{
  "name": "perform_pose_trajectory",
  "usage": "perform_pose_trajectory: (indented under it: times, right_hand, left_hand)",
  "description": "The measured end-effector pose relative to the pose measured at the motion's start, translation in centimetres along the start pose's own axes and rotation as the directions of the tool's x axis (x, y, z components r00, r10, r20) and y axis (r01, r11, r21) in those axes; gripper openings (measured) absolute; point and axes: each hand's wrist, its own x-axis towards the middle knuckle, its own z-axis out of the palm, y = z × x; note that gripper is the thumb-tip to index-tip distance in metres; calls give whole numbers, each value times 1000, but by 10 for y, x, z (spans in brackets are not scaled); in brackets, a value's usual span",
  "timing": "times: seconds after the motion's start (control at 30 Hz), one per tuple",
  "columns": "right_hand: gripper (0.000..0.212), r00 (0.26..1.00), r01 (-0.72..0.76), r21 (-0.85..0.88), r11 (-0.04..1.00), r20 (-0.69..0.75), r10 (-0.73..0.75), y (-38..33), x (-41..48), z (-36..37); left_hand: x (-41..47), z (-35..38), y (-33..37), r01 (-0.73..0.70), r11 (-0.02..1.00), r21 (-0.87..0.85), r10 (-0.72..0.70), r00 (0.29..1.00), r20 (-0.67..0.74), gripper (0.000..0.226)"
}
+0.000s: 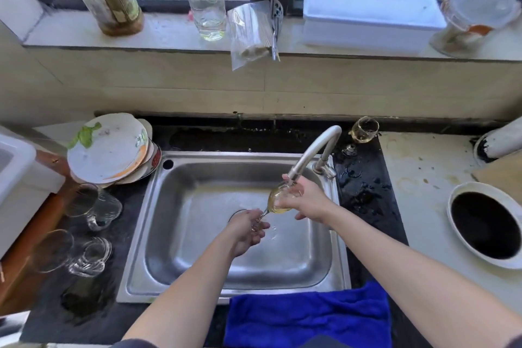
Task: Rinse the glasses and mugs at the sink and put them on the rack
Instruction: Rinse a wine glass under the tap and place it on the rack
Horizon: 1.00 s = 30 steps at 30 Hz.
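We see the fingers of the left hand (245,230) curled inward and pinching the thin stem of a wine glass (278,200) near its foot, low over the middle of the sink (180,234). The fingers and thumb of the right hand (306,200) wrap round the far side of the glass's bowl, closed on it with the thumb tip showing at the rim. So we find the glass held in both hands, clear of the basin floor. It is tilted, with its stem running down and left and its mouth raised right up to the spout of the tap (313,150). It is clear glass with a rounded bowl, and the bowl shows a yellowish, golden tint, strongest along its lower curve. Both bare forearms reach in from the near edge, where a blue cloth (308,316) hangs over the sink's front rim. Behind the tap, on the wet dark counter, a second wine glass (364,130) stands with the same yellowish cast. Left of the sink we see clear glass mugs (96,207) grouped on the dark counter. Beyond them is a tilted stack of plates (108,148). Far right, a white bowl (457,198) with a dark inside sits on the pale counter.
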Motion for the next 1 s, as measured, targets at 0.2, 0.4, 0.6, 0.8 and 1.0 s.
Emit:
perform_pose_trajectory:
  times: [0.2,0.4,0.6,0.8,1.0]
  right_hand:
    - [60,991,-74,13,997,-112,75,2,9,6]
    - [63,998,49,-70,996,27,-48,0,10,2]
    - [50,999,22,-27,999,-40,-24,2,12,6]
    - [61,995,98,-23,995,26,-98,1,13,-5]
    - [65,989,11,-135,991,-146,-31,6,17,-3]
  left_hand:
    - [3,-3,5,-128,988,-86,124,991,-50,13]
    - [-3,-13,10,12,999,50,-13,1000,19,15]
    - [-1,-14,11,-119,992,-46,118,993,-27,14]
    - [-7,-21,10,-18,998,63,17,1000,16,19]
    - [-4,-11,16,-132,991,-20,131,991,-35,12]
